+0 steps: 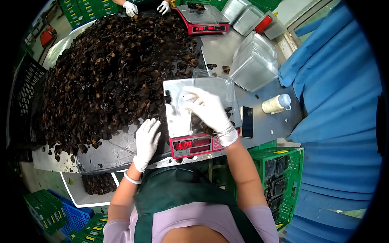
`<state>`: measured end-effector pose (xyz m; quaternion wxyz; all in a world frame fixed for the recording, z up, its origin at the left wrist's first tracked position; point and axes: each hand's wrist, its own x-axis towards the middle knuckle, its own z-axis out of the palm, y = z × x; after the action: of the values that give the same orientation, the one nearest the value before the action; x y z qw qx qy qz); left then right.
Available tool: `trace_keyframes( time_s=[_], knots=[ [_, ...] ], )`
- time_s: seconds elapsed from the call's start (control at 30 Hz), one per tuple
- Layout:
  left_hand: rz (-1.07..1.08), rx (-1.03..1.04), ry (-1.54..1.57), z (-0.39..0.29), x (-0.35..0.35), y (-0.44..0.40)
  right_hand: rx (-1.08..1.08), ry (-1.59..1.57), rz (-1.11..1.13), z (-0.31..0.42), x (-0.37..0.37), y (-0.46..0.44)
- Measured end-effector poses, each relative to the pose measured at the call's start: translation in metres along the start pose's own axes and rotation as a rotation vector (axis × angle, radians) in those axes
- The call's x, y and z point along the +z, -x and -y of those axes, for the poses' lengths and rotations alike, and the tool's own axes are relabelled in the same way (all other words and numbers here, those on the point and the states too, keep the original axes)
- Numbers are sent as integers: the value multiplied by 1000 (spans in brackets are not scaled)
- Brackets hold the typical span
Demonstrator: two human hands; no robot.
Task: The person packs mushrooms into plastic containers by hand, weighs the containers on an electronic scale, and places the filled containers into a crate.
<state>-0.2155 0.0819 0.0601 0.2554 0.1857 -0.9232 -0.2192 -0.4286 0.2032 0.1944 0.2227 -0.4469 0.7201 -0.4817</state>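
My left hand (147,139), in a white glove, rests at the near edge of a large heap of dark wood ear mushrooms (109,73). Its fingers are stretched out, with nothing visible in them. Over the red digital scale (190,148) hovers my gloved right hand (210,111), fingers apart and slightly blurred, holding nothing I can see. Below that hand a clear plastic box (223,87) sits on the scale's pan (176,121), with some mushrooms inside, partly hidden by the hand. The red display seems to read 0.170.
Stacked clear boxes (255,65), a phone (246,122) and a cream bottle (276,104) stand to the right. Across the table are a co-worker's gloved hands (130,9) and another scale (204,20). A green crate (298,182) with packed boxes sits low at right, beside a blue curtain (340,121).
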Motion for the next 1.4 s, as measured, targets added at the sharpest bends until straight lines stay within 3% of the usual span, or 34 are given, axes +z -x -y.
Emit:
trace_keyframes(
  time_s=[0.07, 0.2, 0.23, 0.3, 0.4, 0.43, 0.57, 0.6, 0.67, 0.73, 0.77, 0.8, 0.87, 0.97, 1.2, 1.33, 1.4],
  knots=[
    [2, 15, -9, 0, 0, 4, 38, 26, -177, -10, -22, 2],
    [-74, -116, 166, -12, -7, 8, 140, 488, -578, -91, -82, 21],
    [-33, -209, 385, -17, -8, 5, 141, 487, -577, -101, -83, 21],
    [21, -404, 827, -39, -3, -5, 426, 689, -397, -123, -88, 20],
    [349, -530, 1037, -57, 10, -21, 312, 143, -523, -155, -85, 19],
    [435, -600, 1238, -57, 18, -24, 166, -128, -577, -142, -83, 23],
    [481, -795, 1481, -64, 25, -30, 104, -259, -543, -75, -78, 81],
    [491, -787, 1481, -63, 24, -29, 142, -176, -539, -68, -72, 98],
    [461, -829, 1578, -64, 20, -29, 171, 323, -540, -61, -53, 125],
    [471, -862, 1577, -71, 14, -33, 334, 242, -501, -76, -39, 143],
    [454, -827, 1504, -74, 14, -32, 345, 157, -426, -121, -37, 159],
    [430, -788, 1429, -75, 14, -33, 454, -157, -308, -121, -40, 159],
    [452, -726, 1400, -68, 25, -27, 540, -488, -212, -128, -39, 161],
    [556, -865, 1474, -65, 31, -29, 597, -663, -176, -129, -38, 160],
    [547, -800, 1469, -61, 28, -35, 483, -631, -237, -132, -32, 151],
    [378, -484, 1287, -60, 14, -26, 382, -520, -275, -101, -29, 151],
    [226, -62, 528, -65, -16, -39, 374, -208, -106, -97, -33, 164]
  ],
)
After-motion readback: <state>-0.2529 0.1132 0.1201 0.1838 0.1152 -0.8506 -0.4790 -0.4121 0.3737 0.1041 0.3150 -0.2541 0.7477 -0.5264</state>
